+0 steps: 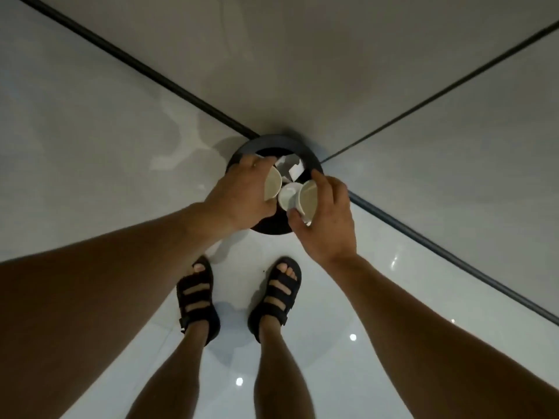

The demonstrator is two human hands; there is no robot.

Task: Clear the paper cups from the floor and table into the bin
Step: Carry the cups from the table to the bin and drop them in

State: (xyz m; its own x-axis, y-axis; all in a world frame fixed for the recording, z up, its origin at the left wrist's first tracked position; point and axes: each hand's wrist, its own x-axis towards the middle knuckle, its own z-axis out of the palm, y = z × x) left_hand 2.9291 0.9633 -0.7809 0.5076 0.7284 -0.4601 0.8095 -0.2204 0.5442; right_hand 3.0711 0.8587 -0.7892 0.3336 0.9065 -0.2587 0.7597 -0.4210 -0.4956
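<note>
A round black bin (272, 143) stands in a wall corner on the floor, right below my hands. My left hand (239, 195) grips a white paper cup (272, 184) over the bin's opening, its mouth turned toward the camera. My right hand (328, 219) holds another white paper cup (309, 196), tilted on its side above the bin's near rim. A third paper cup (287, 196) lies between the two, and whether a hand holds it I cannot tell. White paper scraps (292, 164) lie inside the bin.
My two feet in black sandals (196, 300) stand on the glossy white floor (363, 297) just in front of the bin. Grey walls with dark skirting (423, 237) meet behind the bin and close off the left and right.
</note>
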